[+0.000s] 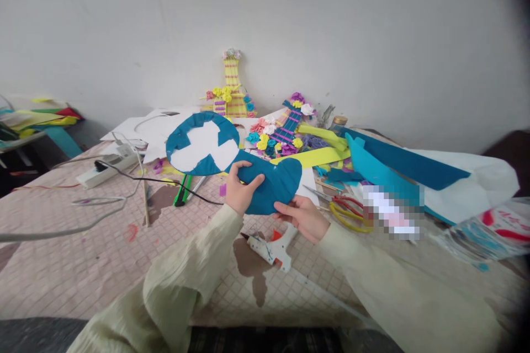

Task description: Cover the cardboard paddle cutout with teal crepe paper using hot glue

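Observation:
A flat blue piece [271, 182] with a heart-like end hangs over the table between my hands. It joins or overlaps a round blue piece with white patches [201, 143] at its upper left; which of the two I cannot tell. My left hand [243, 187] pinches the blue piece near its narrow part, thumb on top. My right hand [304, 216] grips its lower right edge between thumb and fingers. Below them a white glue gun [271, 248] with an orange trigger lies on the table.
Green cutter [183, 190], power strip [108, 170] and cables lie left. Scissors with red and yellow handles [351, 214], blue strips [408, 162] and a plastic bottle [488, 229] are right. Flower-covered crafts [285, 127] stand at the back by the wall.

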A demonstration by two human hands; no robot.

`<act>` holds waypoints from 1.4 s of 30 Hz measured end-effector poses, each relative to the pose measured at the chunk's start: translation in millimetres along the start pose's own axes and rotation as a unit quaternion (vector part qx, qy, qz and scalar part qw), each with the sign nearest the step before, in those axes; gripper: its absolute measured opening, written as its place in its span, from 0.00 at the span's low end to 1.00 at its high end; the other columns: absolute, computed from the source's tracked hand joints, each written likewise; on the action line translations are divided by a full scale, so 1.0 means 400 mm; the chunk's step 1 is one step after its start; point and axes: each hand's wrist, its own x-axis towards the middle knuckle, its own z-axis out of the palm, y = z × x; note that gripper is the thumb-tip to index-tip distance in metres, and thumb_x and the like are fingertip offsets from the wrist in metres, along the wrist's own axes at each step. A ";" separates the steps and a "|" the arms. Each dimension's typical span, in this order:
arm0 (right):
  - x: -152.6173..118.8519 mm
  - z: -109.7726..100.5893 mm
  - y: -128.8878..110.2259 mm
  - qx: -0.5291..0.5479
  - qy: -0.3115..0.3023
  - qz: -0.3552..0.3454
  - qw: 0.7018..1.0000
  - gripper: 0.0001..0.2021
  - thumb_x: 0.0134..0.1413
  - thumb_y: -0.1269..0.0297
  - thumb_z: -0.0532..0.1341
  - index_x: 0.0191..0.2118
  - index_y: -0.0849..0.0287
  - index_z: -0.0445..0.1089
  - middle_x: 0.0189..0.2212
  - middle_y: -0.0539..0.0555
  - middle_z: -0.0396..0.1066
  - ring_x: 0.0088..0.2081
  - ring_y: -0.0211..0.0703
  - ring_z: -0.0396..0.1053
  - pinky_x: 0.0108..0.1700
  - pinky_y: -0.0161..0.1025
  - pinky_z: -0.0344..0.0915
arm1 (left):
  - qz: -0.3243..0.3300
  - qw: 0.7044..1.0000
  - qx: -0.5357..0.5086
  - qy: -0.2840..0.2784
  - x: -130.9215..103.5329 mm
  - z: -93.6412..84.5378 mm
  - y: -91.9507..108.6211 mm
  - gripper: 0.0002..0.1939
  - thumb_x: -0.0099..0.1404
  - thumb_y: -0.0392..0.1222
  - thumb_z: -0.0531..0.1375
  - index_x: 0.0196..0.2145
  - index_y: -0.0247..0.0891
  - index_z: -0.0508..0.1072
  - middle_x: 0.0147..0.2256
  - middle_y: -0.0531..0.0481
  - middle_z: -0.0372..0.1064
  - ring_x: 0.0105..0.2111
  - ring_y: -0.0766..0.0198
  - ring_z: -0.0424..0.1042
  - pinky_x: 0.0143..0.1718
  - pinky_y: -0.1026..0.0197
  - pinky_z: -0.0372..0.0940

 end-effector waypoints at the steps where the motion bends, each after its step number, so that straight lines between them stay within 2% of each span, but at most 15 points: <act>1: 0.002 -0.001 0.001 -0.008 0.002 0.001 1.000 0.13 0.36 0.63 0.68 0.29 0.64 0.70 0.22 0.53 0.73 0.21 0.36 0.70 0.24 0.32 0.66 | -0.004 1.000 -0.007 -0.002 -0.002 0.000 -0.001 0.19 0.47 0.45 0.65 0.36 0.41 0.65 0.32 0.54 0.62 0.27 0.68 0.60 0.27 0.66 0.57; 4: 0.012 0.001 0.004 -0.014 0.022 -0.010 1.000 0.15 0.38 0.60 0.67 0.33 0.65 0.71 0.26 0.56 0.75 0.22 0.38 0.69 0.23 0.34 0.66 | -0.016 0.999 -0.040 -0.005 -0.009 0.001 -0.005 0.19 0.45 0.43 0.66 0.35 0.41 0.66 0.31 0.54 0.62 0.28 0.66 0.62 0.26 0.66 0.58; 8: 0.024 0.008 0.011 0.040 0.045 -0.025 0.998 0.17 0.36 0.63 0.67 0.38 0.62 0.72 0.35 0.56 0.75 0.32 0.43 0.71 0.27 0.37 0.67 | -0.020 0.998 -0.054 -0.003 -0.019 0.004 -0.014 0.19 0.44 0.41 0.66 0.34 0.42 0.67 0.29 0.55 0.62 0.28 0.66 0.63 0.25 0.66 0.58; 13: 0.025 0.023 0.017 0.083 0.067 -0.013 0.994 0.15 0.36 0.65 0.67 0.36 0.61 0.72 0.33 0.55 0.75 0.29 0.42 0.70 0.25 0.37 0.66 | -0.025 0.999 -0.026 -0.004 -0.026 0.007 -0.029 0.18 0.45 0.42 0.66 0.35 0.42 0.67 0.30 0.55 0.62 0.27 0.67 0.62 0.26 0.66 0.58; 16: 0.024 0.021 0.016 0.079 0.058 0.006 0.995 0.13 0.38 0.65 0.66 0.35 0.61 0.71 0.32 0.54 0.75 0.26 0.39 0.69 0.23 0.34 0.64 | -0.024 0.999 -0.024 0.000 -0.028 0.007 -0.037 0.18 0.45 0.43 0.65 0.35 0.42 0.66 0.31 0.54 0.62 0.29 0.66 0.62 0.27 0.65 0.58; 20: 0.027 -0.006 0.005 0.082 0.029 0.038 0.995 0.09 0.44 0.60 0.62 0.32 0.59 0.69 0.24 0.51 0.72 0.22 0.37 0.66 0.21 0.33 0.62 | -0.019 0.999 -0.040 0.013 -0.022 0.003 -0.041 0.19 0.44 0.42 0.66 0.35 0.42 0.66 0.31 0.53 0.62 0.33 0.63 0.64 0.29 0.64 0.60; 23: 0.027 -0.028 -0.007 0.074 0.017 0.025 0.997 0.10 0.44 0.57 0.62 0.28 0.58 0.68 0.21 0.50 0.70 0.21 0.36 0.66 0.23 0.33 0.62 | -0.018 0.999 -0.041 0.016 -0.018 0.000 -0.044 0.18 0.44 0.41 0.66 0.34 0.42 0.66 0.31 0.54 0.62 0.32 0.63 0.65 0.29 0.64 0.60; 28: 0.029 -0.030 -0.002 -0.006 0.030 -0.009 0.999 0.15 0.35 0.57 0.67 0.28 0.62 0.70 0.22 0.51 0.71 0.23 0.36 0.67 0.25 0.34 0.63 | -0.026 0.999 -0.034 0.003 -0.018 -0.003 -0.057 0.18 0.44 0.41 0.66 0.35 0.42 0.67 0.30 0.54 0.62 0.30 0.64 0.64 0.28 0.65 0.60; 31: 0.040 -0.018 0.011 -0.033 0.046 -0.024 0.998 0.16 0.32 0.55 0.67 0.27 0.62 0.70 0.21 0.51 0.71 0.22 0.36 0.66 0.25 0.34 0.63 | -0.034 0.999 -0.040 -0.005 -0.017 -0.006 -0.067 0.19 0.44 0.42 0.66 0.35 0.42 0.67 0.31 0.54 0.62 0.29 0.65 0.63 0.27 0.65 0.60; 35: 0.059 -0.009 0.020 -0.083 0.061 -0.042 0.994 0.16 0.36 0.53 0.64 0.26 0.61 0.68 0.21 0.51 0.71 0.22 0.36 0.66 0.25 0.35 0.63 | -0.042 0.999 -0.029 -0.014 -0.006 -0.006 -0.077 0.19 0.46 0.44 0.65 0.36 0.41 0.66 0.32 0.53 0.62 0.30 0.65 0.63 0.28 0.65 0.60; 38: 0.066 -0.027 0.011 -0.160 0.058 -0.052 0.984 0.14 0.42 0.53 0.60 0.25 0.61 0.66 0.21 0.53 0.70 0.21 0.38 0.67 0.24 0.37 0.64 | -0.041 0.999 0.010 -0.015 0.013 -0.012 -0.089 0.19 0.46 0.45 0.65 0.36 0.40 0.66 0.32 0.52 0.63 0.29 0.65 0.63 0.28 0.65 0.60; 42: 0.071 -0.081 -0.020 -0.311 0.061 -0.107 0.942 0.12 0.45 0.57 0.59 0.22 0.60 0.65 0.16 0.50 0.66 0.16 0.35 0.62 0.19 0.34 0.57 | -0.066 0.993 0.084 -0.046 0.053 -0.041 -0.123 0.20 0.46 0.46 0.64 0.37 0.40 0.65 0.36 0.51 0.64 0.35 0.61 0.65 0.33 0.62 0.62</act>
